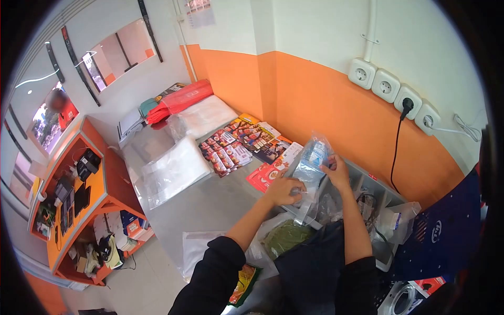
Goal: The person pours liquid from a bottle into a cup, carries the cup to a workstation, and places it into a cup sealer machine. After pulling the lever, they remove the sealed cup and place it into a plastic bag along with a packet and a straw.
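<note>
Both my hands are over the left end of a grey divided tray on the metal table. A clear plastic packet with blue print lies between them. My right hand pinches the packet's right edge. On the lower left, my left hand has its fingers curled at the clear plastic; what it holds, if anything, is too small to make out. Just below the tray is a clear bag with green contents, beside a dark blue cloth or bag.
Leaflets, stacks of clear bags and a red bundle lie on the metal table. Sockets with cables are on the right wall. An orange desk stands left. A person in red is beyond it.
</note>
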Demonstrator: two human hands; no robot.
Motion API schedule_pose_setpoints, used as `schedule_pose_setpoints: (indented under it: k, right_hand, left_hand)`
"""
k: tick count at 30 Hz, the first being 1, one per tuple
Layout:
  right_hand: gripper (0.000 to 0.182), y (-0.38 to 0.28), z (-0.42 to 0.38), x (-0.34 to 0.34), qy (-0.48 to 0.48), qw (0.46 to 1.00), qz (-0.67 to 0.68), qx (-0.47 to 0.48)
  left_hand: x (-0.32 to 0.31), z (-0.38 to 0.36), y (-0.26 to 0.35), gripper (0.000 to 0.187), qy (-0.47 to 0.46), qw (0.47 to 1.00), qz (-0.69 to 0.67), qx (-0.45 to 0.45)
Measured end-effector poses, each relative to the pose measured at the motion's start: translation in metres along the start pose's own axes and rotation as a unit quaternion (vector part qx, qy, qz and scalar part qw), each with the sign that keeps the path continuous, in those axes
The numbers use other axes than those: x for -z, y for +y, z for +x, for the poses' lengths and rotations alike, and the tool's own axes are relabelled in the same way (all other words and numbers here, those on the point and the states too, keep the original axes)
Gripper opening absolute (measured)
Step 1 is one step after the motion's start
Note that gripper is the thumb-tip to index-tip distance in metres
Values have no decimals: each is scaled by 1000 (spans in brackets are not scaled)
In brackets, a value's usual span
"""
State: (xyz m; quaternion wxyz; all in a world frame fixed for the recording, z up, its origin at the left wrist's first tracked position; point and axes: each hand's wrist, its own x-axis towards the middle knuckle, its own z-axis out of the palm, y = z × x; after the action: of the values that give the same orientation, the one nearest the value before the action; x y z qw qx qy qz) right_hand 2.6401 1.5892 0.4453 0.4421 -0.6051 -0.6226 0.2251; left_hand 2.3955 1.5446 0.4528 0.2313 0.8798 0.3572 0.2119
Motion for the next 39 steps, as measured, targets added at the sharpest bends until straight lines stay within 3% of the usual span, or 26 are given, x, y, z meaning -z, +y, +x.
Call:
schedule_pose_setpoints:
  k: [2,4,5,6,8,10,11,12,13,15,17,19,21,22,24,26,27,29,31,33,34,36,39]
  right_hand:
    - [34,18,11,-18,16,999,33,9]
    - [31,21,15,-9,42,998,55,13]
    - [26,7,15,-4,112,993,28,-9]
    - [22,-2,15,3,184,982,-1,-30]
    - [20,13,25,13,193,980,-44,-23]
    - [19,8,23,29,197,976,-86,-17]
    - [24,-18,15,39,144,983,68,-95]
    - [29,-34,10,46,86,957,222,-168]
    - [29,-36,9,49,92,957,218,-170]
    - [38,-38,7,54,97,918,333,-194]
    - [39,-44,6,58,93,906,350,-220]
    - [40,-44,7,64,88,893,368,-242]
    - [44,-40,7,67,-1,883,418,-212]
    - [44,-37,7,70,3,883,419,-212]
    - [47,-40,6,75,-85,894,377,-228]
    - [47,-43,4,75,-93,904,353,-223]
    - [47,-47,4,73,-104,913,329,-216]
    - [47,-54,4,69,-101,904,364,-201]
    - [48,-57,7,66,-100,892,400,-184]
    - [55,-52,11,62,-102,877,448,-142]
    - [55,-50,12,60,-102,876,449,-142]
    - [62,-41,13,53,-61,906,404,-111]
    - [74,-25,11,50,-54,887,443,-117]
  left_hand:
    - [-5,0,-7,30,-8,999,29,-23]
    - [-12,1,-22,34,100,993,-64,-27]
    - [-21,0,-31,35,178,968,-175,39]
    - [-29,2,-43,37,249,920,-283,105]
    - [-38,18,-76,29,379,784,-472,139]
    - [10,7,-25,33,323,692,-628,151]
    - [13,7,-31,33,314,691,-634,148]
    - [14,9,-39,33,306,706,-625,131]
    - [15,10,-44,33,300,720,-615,114]
    - [22,12,-39,33,295,720,-618,115]
    - [25,9,-42,33,292,722,-616,117]
    - [20,8,-56,32,271,721,-610,187]
    - [21,10,-48,28,285,715,-607,198]
    - [21,8,-61,27,257,729,-588,237]
    - [25,6,-64,28,225,743,-567,276]
    - [28,4,-59,26,257,664,-679,179]
    - [34,3,-53,26,253,665,-679,180]
    - [52,-2,-35,26,280,650,-702,81]
    - [74,-3,-3,25,272,656,-699,82]
    - [82,-5,-3,29,263,737,-622,39]
    - [80,-5,0,29,262,738,-621,40]
    - [77,-6,21,30,276,900,-333,39]
    - [49,-2,9,27,305,854,-420,46]
